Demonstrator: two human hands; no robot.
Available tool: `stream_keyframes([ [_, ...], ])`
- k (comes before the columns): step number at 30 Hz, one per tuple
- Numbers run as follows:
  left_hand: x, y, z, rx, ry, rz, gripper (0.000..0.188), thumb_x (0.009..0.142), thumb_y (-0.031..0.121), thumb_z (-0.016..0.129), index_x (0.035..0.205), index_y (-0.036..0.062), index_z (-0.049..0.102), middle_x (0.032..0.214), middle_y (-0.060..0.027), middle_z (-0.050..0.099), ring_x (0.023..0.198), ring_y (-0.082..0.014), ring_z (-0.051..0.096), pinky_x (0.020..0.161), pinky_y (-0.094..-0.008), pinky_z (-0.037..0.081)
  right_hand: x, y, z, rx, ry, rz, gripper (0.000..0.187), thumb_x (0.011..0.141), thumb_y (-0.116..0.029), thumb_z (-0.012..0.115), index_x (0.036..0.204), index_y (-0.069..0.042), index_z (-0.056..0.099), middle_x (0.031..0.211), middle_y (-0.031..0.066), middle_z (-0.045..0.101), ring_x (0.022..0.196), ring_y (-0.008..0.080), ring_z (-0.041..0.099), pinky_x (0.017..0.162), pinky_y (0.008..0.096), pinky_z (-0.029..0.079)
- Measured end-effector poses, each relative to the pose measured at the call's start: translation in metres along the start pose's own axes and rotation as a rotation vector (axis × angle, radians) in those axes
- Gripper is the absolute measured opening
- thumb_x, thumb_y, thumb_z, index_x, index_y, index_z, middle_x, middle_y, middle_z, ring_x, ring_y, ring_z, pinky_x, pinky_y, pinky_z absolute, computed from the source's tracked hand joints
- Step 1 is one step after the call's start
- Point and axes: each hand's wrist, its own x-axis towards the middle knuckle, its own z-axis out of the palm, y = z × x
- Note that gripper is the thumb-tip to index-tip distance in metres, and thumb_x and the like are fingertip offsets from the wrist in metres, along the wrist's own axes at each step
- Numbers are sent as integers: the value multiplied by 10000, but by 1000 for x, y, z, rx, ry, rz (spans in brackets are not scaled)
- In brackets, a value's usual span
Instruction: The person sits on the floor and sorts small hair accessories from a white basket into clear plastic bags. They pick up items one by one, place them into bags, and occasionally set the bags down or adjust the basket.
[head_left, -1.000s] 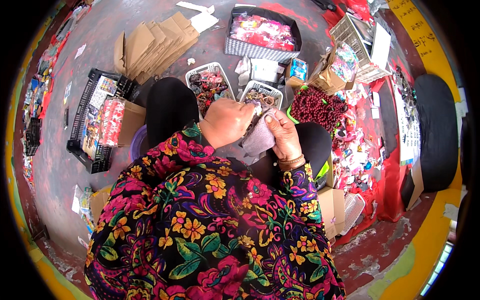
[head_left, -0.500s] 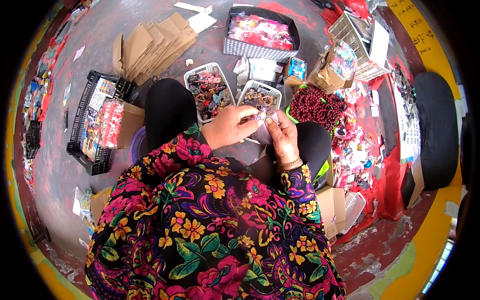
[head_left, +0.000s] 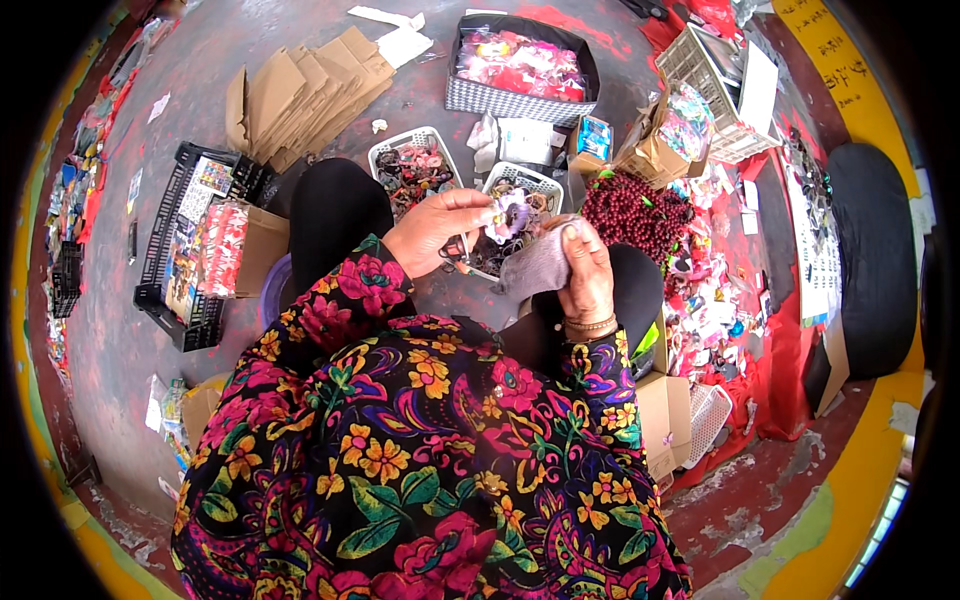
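I'm mid-assembly: left hand pinches a purple flower, right hand clamps grey cloth; next, careful alignment

You sat in an informal sorting workshop: bare concrete floor, small white baskets of trinkets, flattened cardboard boxes, black crates, red bead heap.

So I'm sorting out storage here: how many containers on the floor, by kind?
White plastic baskets near the hands: 2
Black crates at the left: 1
Checked fabric bins: 1
White wire-style crates at upper right: 1
Total: 5
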Motion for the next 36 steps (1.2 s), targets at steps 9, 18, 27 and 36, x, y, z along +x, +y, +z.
stream_keyframes([
  [9, -6, 11, 4, 346, 104, 9, 215, 832, 108, 574, 1021, 5, 559, 827, -11, 575, 617, -31, 505, 498, -176, 441, 5, -12, 2, 56, 14, -170, 344, 904, -247, 451, 1143, 0, 465, 1078, 129, 552, 1007, 221, 527, 897, 339, 406],
  [18, 2, -6, 17, 610, 93, 126, 160, 780, 114, 635, 889, 2, 598, 724, 2, 587, 628, -50, 532, 491, -206, 450, 6, 8, 2, -528, -179, -305, 305, 801, -3, 584, 1096, -53, 524, 1141, 73, 534, 1038, 163, 499, 894, 276, 397],
  [27, 1, -14, 35, 688, 166, 212, 37, 753, 29, 590, 756, 4, 563, 659, 0, 551, 572, -42, 511, 460, -214, 420, 1, 25, 15, -555, 75, -196, 120, 808, -87, 566, 912, -62, 511, 800, -5, 503, 712, 69, 451, 624, 214, 405],
  [36, 1, -25, 42, 968, 175, 429, 81, 717, 50, 606, 780, 15, 570, 639, -78, 572, 544, -158, 568, 509, -283, 439, -2, 26, 19, -390, 195, -138, 87, 833, -96, 515, 913, -63, 511, 738, -26, 512, 636, 48, 436, 567, 196, 393],
])
